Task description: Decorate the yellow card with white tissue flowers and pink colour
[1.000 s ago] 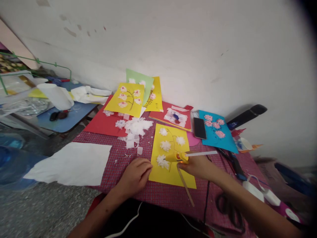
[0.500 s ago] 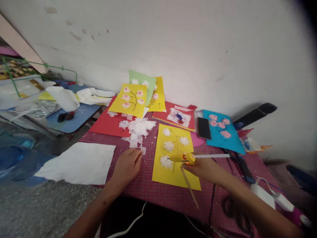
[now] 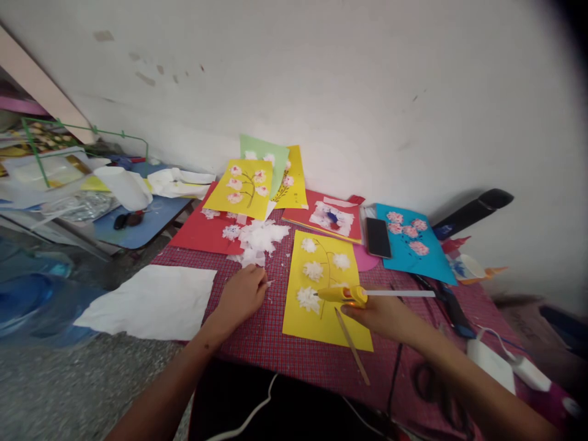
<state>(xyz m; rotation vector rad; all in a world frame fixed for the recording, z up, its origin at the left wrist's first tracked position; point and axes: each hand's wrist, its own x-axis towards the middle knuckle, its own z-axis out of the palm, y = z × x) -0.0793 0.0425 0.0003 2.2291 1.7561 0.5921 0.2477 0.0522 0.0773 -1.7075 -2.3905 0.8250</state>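
My right hand point(image 3: 374, 312) is closed round a yellow hot glue gun point(image 3: 340, 296) with a white glue stick poking out of its back. The gun's nozzle touches or hovers over the lower left white paper flower point(image 3: 308, 299) on a yellow sheet point(image 3: 294, 324); I cannot tell which. My left hand point(image 3: 243, 295) is closed in a pinch left of that sheet, a bit of white tissue paper point(image 3: 270, 283) showing at its fingertips. Just beyond it lies a pile of torn tissue pieces point(image 3: 264, 236). A thin wooden stick point(image 3: 353, 348) rests across the sheet's lower edge.
Finished-looking flower cards lean at the back, including a yellow card point(image 3: 220, 199). A phone point(image 3: 378, 237) and a blue card point(image 3: 399, 260) lie to the right. White paper point(image 3: 151, 303) overhangs the left edge. A power strip point(image 3: 491, 364) sits at the right.
The glue gun has shifted slightly right with my right hand. My left hand has turned a little, and the tissue piece at its fingers now shows edge-on.
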